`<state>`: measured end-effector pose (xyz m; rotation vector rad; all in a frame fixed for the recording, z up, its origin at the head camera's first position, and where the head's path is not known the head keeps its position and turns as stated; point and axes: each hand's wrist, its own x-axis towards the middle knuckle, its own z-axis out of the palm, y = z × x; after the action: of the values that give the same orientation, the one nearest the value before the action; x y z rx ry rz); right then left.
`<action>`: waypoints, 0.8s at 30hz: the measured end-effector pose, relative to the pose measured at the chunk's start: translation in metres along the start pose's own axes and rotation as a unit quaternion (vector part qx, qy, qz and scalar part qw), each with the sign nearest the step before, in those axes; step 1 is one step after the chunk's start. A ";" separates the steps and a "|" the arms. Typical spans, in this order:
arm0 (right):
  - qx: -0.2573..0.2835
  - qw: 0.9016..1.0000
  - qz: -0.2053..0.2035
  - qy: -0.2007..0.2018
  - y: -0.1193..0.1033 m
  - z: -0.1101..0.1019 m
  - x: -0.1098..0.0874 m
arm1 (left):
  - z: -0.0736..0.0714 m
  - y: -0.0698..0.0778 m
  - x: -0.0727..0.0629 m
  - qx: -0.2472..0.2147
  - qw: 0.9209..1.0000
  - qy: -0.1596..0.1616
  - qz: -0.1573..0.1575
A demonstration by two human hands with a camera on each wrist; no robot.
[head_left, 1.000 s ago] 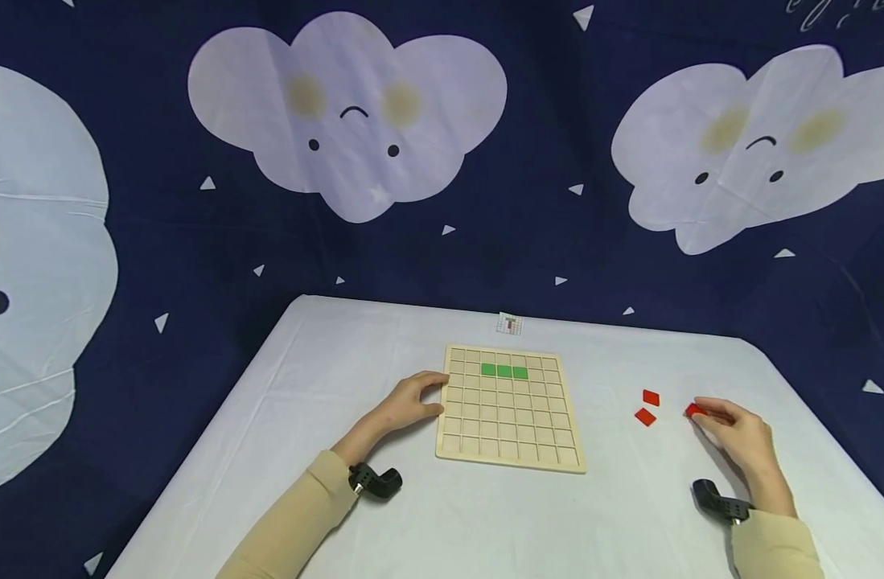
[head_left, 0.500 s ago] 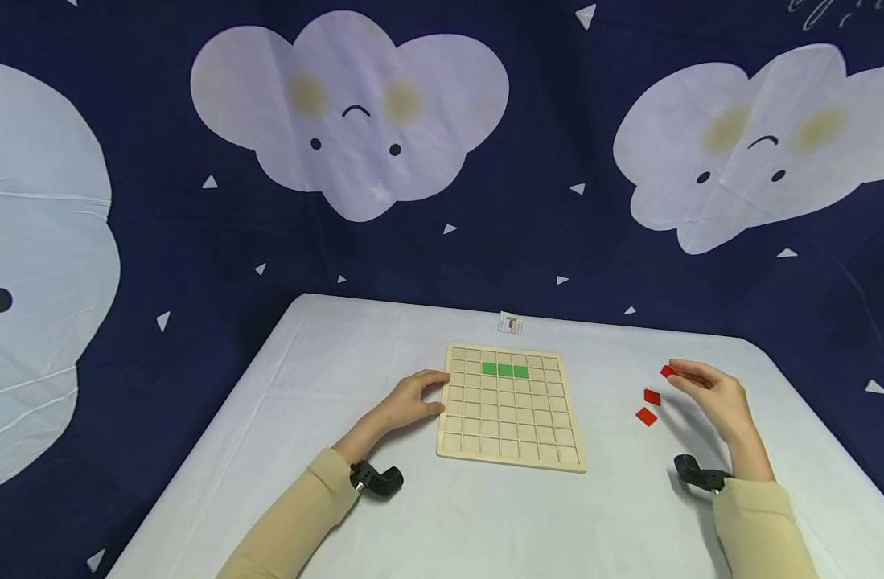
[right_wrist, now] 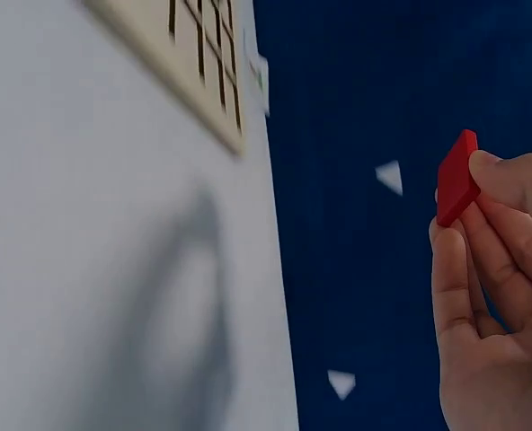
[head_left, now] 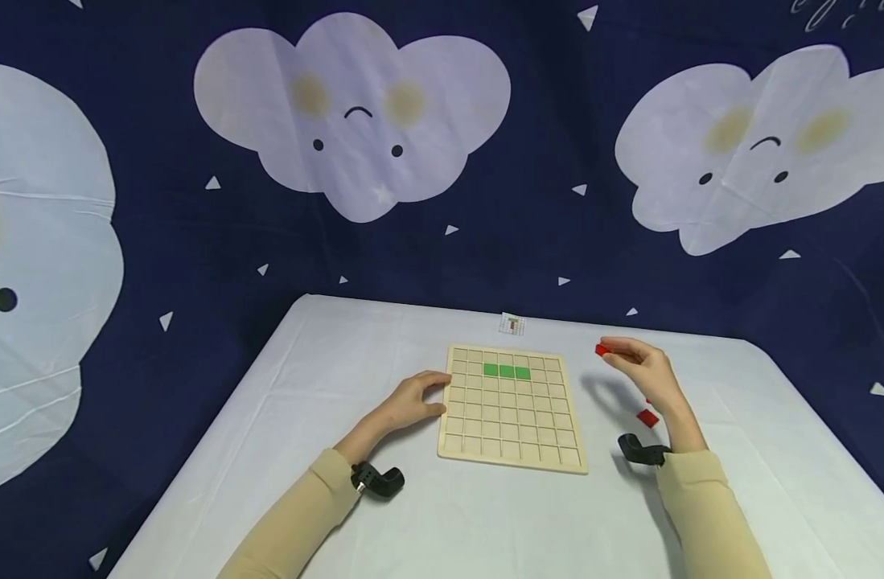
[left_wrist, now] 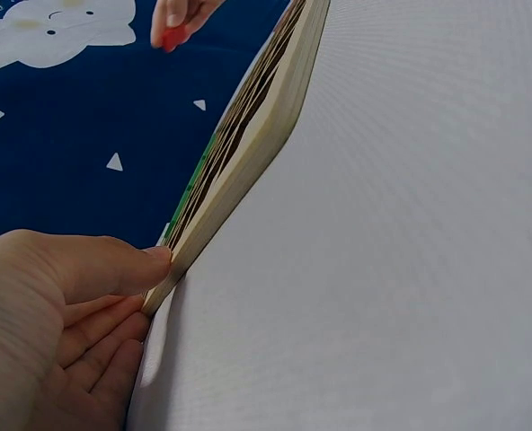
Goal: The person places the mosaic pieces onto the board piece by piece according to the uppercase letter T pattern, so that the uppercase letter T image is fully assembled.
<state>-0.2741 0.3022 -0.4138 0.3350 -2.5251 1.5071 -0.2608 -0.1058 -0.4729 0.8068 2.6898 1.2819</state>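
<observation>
A shallow wooden grid board lies on the white table, with three green square tiles side by side in its second row from the far edge. My left hand rests at the board's left side, thumb and fingers spread apart and touching its edge. Between the thumb and fingertips of my right hand, a red square tile is pinched, raised above the table right of the board. Another red tile lies by the right wrist; a further red piece is mostly hidden behind the wrist.
Behind the board, near the table's far edge, lies a small printed card with a coloured grid pattern. A dark blue cloth with clouds hangs beyond the table. Each wrist wears a black camera.
My right hand has lifted the red tile off the table and carried it left and away from me, towards the board. The left hand stays at the board's edge.
</observation>
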 end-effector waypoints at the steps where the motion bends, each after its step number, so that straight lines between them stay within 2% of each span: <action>1: 0.007 1.000 -0.002 -0.007 -0.004 0.005 0.002 | 0.000 0.000 0.000 0.000 1.000 0.000 0.000; 8: 0.057 0.997 -0.016 -0.051 -0.040 0.041 0.008 | 0.001 -0.001 0.001 -0.004 1.000 -0.002 0.001; 13: 0.082 0.993 -0.028 -0.077 -0.053 0.062 0.014 | 0.002 -0.002 0.001 -0.003 1.000 0.000 0.004; 20: 0.091 0.990 -0.031 -0.106 -0.057 0.083 0.020 | 0.002 0.000 -0.001 -0.001 1.000 0.000 0.002; 24: 0.104 0.988 -0.023 -0.108 -0.045 0.091 0.026 | 0.000 0.001 0.000 0.001 1.000 -0.001 0.005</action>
<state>-0.2903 0.1990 -0.4119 0.6123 -2.4987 1.8103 -0.2601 -0.1056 -0.4726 0.8216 2.6897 1.2812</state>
